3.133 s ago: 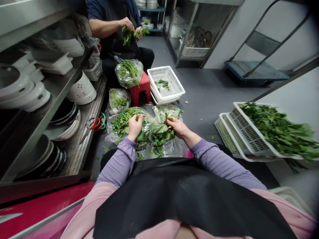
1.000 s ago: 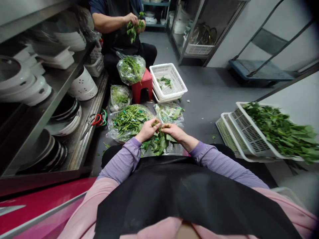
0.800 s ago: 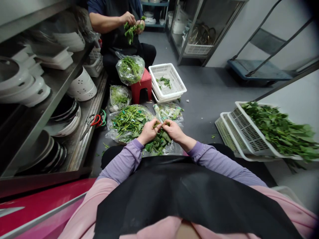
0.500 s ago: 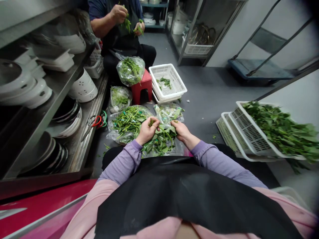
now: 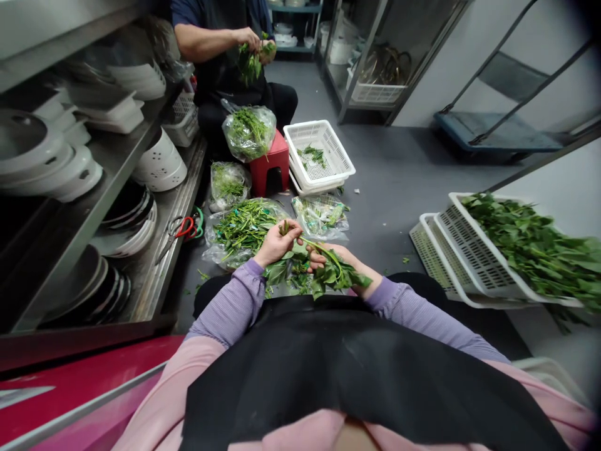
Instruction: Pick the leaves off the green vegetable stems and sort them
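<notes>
Just above my lap, my left hand [image 5: 278,244] is closed, its thumb and fingers pinching green stem ends. A leafy green stem [image 5: 340,266] runs from those fingertips across my right hand [image 5: 335,252], with its leaves draped over the palm and wrist. My right fingers curl around the stalk close to the left fingertips. Under my hands lie more loose leaves [image 5: 279,272], partly hidden. Beyond my left hand is an open plastic bag of cut green stems [image 5: 244,225]. A clear bag of stem pieces [image 5: 320,215] lies farther ahead on the floor.
A co-worker [image 5: 230,53] sits opposite, handling greens, beside a red stool [image 5: 271,166] bearing a bag. White baskets [image 5: 323,178] stand ahead; baskets heaped with leafy greens [image 5: 535,250] are at right. Scissors [image 5: 181,228] lie on the left shelf edge among stacked dishes [image 5: 107,288].
My right hand has moved toward the left hand and turned, and the leafy stem now lies across it. The co-worker's hands have come together around their greens.
</notes>
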Available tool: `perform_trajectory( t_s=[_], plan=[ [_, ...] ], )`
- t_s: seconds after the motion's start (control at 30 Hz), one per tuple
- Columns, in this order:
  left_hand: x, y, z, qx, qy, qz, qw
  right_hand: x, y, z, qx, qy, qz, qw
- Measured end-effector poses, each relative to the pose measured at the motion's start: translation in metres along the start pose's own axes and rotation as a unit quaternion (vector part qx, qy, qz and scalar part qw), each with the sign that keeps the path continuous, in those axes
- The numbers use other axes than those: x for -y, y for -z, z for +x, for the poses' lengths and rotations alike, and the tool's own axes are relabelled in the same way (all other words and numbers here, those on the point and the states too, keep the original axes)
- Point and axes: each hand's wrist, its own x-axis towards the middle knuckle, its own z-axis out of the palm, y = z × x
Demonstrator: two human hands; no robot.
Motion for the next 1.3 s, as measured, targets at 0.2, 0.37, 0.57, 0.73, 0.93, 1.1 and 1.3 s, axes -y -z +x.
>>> perform_trajectory(
  t_s=[0.2,0.37,0.57,0.73,0.93,1.1,1.3],
  plan=[
    [-0.005,0.000,-0.002,0.020,-0.026,0.048,0.998,0.007,-0.001,-0.015,0.003,-0.033,-0.086,0.996],
    [-0.004,-0.003,-0.006,-0.029,-0.103,0.188,0.976,0.006,0.002,-0.004,-0.123,0.089,-0.227,0.962],
    [0.007,-0.004,-0.007,-0.056,-0.161,0.352,0.920,0.003,0.005,0.032,-0.326,0.149,-0.232,0.904],
    [0.004,0.001,-0.006,-0.145,-0.156,0.340,0.916,0.004,0.008,0.043,-0.305,0.266,-0.545,0.734],
    [-0.010,0.036,0.002,-0.319,-0.145,0.259,0.900,0.013,0.065,0.024,-0.392,0.282,-0.551,0.681],
    [0.006,0.085,0.026,-0.406,-0.033,0.275,0.871,0.018,0.073,0.005,-0.309,0.263,-0.331,0.852],
    [0.009,0.097,0.029,-0.369,0.029,0.128,0.920,0.011,0.035,-0.002,-0.227,0.234,-0.258,0.910]
  ],
)
